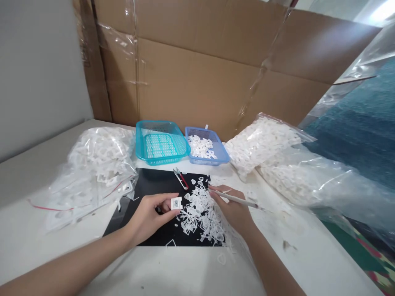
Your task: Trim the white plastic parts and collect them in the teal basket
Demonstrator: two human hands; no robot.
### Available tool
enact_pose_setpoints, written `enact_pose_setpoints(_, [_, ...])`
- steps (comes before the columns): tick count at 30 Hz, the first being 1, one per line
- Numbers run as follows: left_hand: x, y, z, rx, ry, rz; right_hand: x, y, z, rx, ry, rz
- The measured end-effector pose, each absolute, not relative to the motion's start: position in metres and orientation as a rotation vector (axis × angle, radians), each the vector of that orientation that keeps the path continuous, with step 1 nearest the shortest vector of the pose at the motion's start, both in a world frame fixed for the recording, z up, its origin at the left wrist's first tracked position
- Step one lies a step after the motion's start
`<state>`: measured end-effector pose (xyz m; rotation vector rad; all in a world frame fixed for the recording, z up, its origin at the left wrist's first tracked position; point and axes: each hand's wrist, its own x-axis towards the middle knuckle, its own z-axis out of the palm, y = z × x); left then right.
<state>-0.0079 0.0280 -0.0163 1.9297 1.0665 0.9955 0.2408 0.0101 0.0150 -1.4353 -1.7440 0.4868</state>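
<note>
My left hand (159, 209) pinches a small white plastic part (176, 203), squarish with an opening in its face, above a black mat (148, 185). In my right hand (233, 207) is a slim pale pen-like tool (237, 199), its shaft pointing out to the right; its working tip cannot be made out. A heap of thin white plastic scraps (202, 213), rings and frames among them, covers the mat's right side between my hands. Thread snips (180, 178) with a red handle lie on the mat beyond my left hand.
Behind the mat stand a turquoise basket (140, 150) and a blue basket (220, 154) holding white parts. Clear bags of white parts lie at left (98, 156) and right (262, 139). A cardboard sheet (197, 82) rises at the back of the white table (173, 271).
</note>
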Motion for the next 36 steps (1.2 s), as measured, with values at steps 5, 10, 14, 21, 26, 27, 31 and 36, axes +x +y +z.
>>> enact_pose_setpoints(5, [-0.006, 0.027, -0.015, 1.949, 1.033, 0.976, 0.208, -0.009, 0.023, -1.138, -1.882, 0.680])
enact_pose_setpoints(10, [-0.006, 0.025, -0.017, 1.978, 0.999, 0.944, 0.193, -0.010, 0.005, -0.929, -1.936, 0.616])
enact_pose_setpoints(14, [-0.007, 0.026, -0.017, 1.992, 0.978, 0.908, 0.192, -0.009, -0.007, -0.882, -1.937, 0.607])
enact_pose_setpoints(21, [-0.010, 0.026, -0.019, 1.972, 0.979, 0.872, 0.191, -0.011, -0.005, -0.873, -2.007, 0.562])
enact_pose_setpoints(26, [-0.010, 0.025, -0.016, 1.940, 1.004, 0.862, 0.188, -0.012, -0.014, -0.880, -2.071, 0.366])
enact_pose_setpoints(27, [-0.009, 0.025, -0.015, 1.932, 1.012, 0.861, 0.187, -0.013, -0.018, -0.880, -2.082, 0.314])
enact_pose_setpoints(31, [-0.008, 0.025, -0.013, 1.890, 1.049, 0.849, 0.183, -0.014, -0.031, -0.884, -2.106, 0.167])
enact_pose_setpoints(36, [-0.005, 0.023, -0.010, 1.839, 1.060, 0.819, 0.181, -0.012, -0.031, -1.007, -2.006, 0.085])
